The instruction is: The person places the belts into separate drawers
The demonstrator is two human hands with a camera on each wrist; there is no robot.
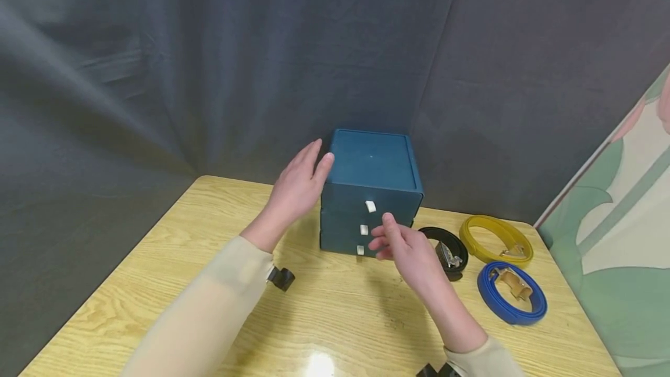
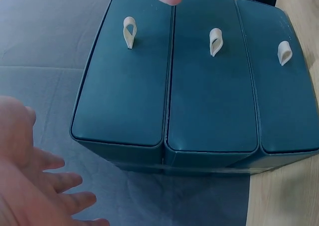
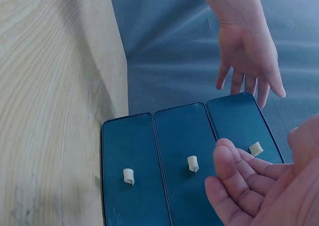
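While left hand [image 1: 296, 186] flanks drawer box [image 1: 374, 173], right hand [image 1: 405, 246] hovers open.

No writing, label, brand or number can be read anywhere, though the small metal belt buckles look too blurred to judge.

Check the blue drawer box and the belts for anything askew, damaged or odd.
Nothing stands out. The drawer box sits square with all three drawers flush, and the black belt, yellow belt and blue belt lie neatly coiled beside it.
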